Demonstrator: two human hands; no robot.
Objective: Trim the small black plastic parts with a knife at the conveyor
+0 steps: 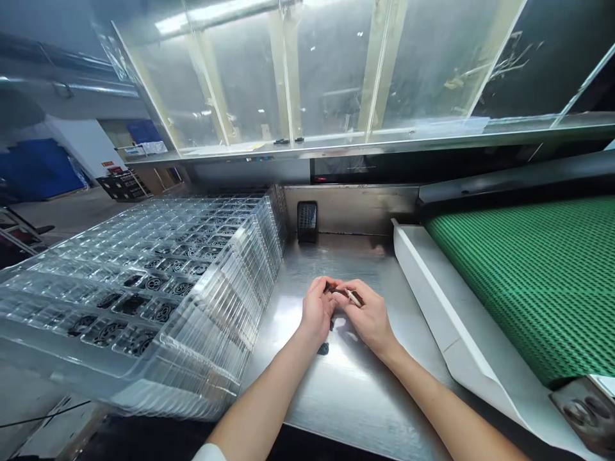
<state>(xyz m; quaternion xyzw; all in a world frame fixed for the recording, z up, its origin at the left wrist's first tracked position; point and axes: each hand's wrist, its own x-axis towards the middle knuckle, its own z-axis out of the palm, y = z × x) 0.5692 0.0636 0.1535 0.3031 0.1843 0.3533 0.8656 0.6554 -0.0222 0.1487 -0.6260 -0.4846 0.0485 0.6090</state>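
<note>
Over the middle of the steel table, my left hand [317, 312] and my right hand [371, 315] meet at the fingertips. The left fingers are closed on a small black part [328, 288], mostly hidden by them. In my right hand is a slim, pale, pointed tool [354, 298]; its exact kind cannot be made out. The right fingertips also reach the left hand's part. Below the hands, a small round black part [323, 349] lies on the steel table [355, 390], with another dark piece [331, 325] partly hidden by my left hand.
A tall stack of clear plastic trays [230, 269], its top pockets holding several round black parts, stands left. Right is a green conveyor belt [533, 269] behind a white guard rail [446, 320]. A black box [307, 221] stands at the back, under a clear-panelled cover [331, 70].
</note>
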